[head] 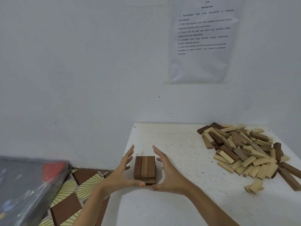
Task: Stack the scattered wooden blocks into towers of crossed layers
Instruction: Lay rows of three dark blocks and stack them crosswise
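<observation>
A small tower (145, 170) is sitting on the near-left part of the white tabletop (187, 206), its top layer of 3 brown blocks running near to far over a crossed layer below. The left hand (123, 173) and right hand (167, 173) are flanking it, released, fingers straight and standing just off its sides, thumbs reaching to its near base. A pile of loose blocks (244, 152) is lying far right, well apart. A printed sheet (202, 39) is hanging on the wall.
</observation>
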`<act>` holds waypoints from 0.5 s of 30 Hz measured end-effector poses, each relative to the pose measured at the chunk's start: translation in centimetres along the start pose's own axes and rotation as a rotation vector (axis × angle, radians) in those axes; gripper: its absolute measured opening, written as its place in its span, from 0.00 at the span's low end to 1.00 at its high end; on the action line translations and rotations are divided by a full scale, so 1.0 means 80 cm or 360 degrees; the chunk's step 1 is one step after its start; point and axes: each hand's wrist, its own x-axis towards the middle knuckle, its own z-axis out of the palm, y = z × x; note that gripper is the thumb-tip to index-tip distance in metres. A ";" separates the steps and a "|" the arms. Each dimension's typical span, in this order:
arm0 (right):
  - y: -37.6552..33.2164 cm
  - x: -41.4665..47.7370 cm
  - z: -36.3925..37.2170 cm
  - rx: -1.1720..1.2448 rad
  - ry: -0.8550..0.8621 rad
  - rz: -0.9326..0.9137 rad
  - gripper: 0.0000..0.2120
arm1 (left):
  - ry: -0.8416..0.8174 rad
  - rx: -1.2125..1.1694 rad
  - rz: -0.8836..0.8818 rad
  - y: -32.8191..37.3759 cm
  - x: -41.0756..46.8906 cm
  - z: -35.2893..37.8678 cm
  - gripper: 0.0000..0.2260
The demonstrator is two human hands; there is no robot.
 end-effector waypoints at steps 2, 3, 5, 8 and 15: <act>0.007 -0.011 0.002 0.0123 0.0014 0.0036 0.53 | 0.0126 -0.0194 -0.0086 -0.010 0.003 0.006 0.48; 0.007 -0.015 0.005 0.0261 0.0054 0.0091 0.51 | 0.0245 -0.0356 -0.0205 -0.016 0.006 0.007 0.43; -0.001 -0.021 0.014 0.0585 0.0219 0.0242 0.42 | 0.0444 -0.0633 -0.0354 -0.032 0.005 0.014 0.35; -0.009 -0.026 0.037 0.0871 0.0447 0.0400 0.27 | 0.0579 -0.0792 -0.0285 -0.005 -0.012 0.047 0.36; -0.035 -0.015 0.079 0.1138 0.0501 0.0435 0.33 | 0.0848 -0.1005 -0.0231 0.026 -0.012 0.089 0.35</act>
